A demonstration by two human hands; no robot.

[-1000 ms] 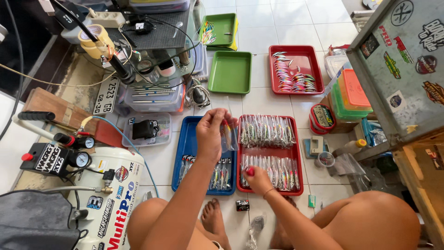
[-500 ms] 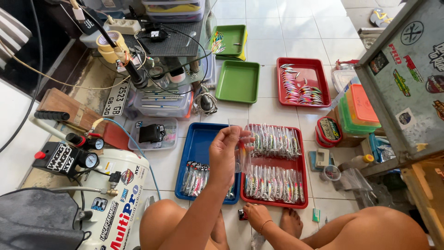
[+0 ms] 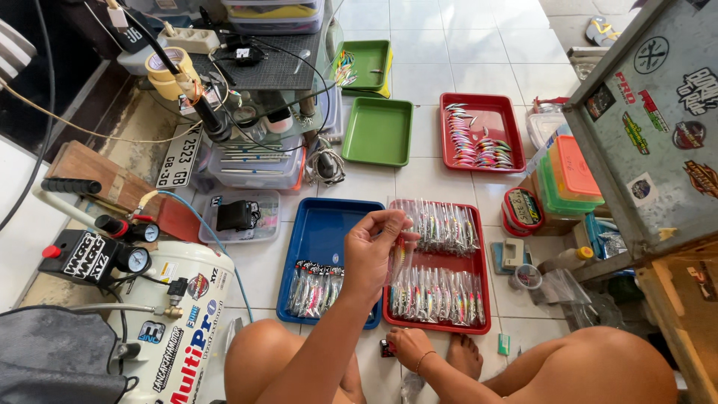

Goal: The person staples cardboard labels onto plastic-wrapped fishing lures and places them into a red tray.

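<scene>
My left hand (image 3: 372,251) is raised over the seam between a blue tray (image 3: 329,224) and a red tray (image 3: 485,288). Its fingers pinch a clear packet (image 3: 401,263) with a fishing lure inside. The red tray carries two rows of packed lures (image 3: 437,295). A smaller bunch of packed lures (image 3: 314,288) lies in the blue tray's near half. My right hand (image 3: 409,346) is low on the tiled floor at the red tray's near edge, fingers curled beside a small dark object (image 3: 386,349). Whether it grips that object is unclear.
A second red tray (image 3: 479,161) of loose lures and two green trays (image 3: 378,133) lie farther off. A white air compressor (image 3: 176,322) with gauges stands at left. A cluttered low stand with cables (image 3: 254,67), stacked lidded boxes (image 3: 572,176) and a stickered metal cabinet (image 3: 658,112) are around me. My bare knees frame the bottom.
My right hand has left the red tray and dropped to the floor in front of it. My left hand keeps the packet lifted, slightly nearer to me.
</scene>
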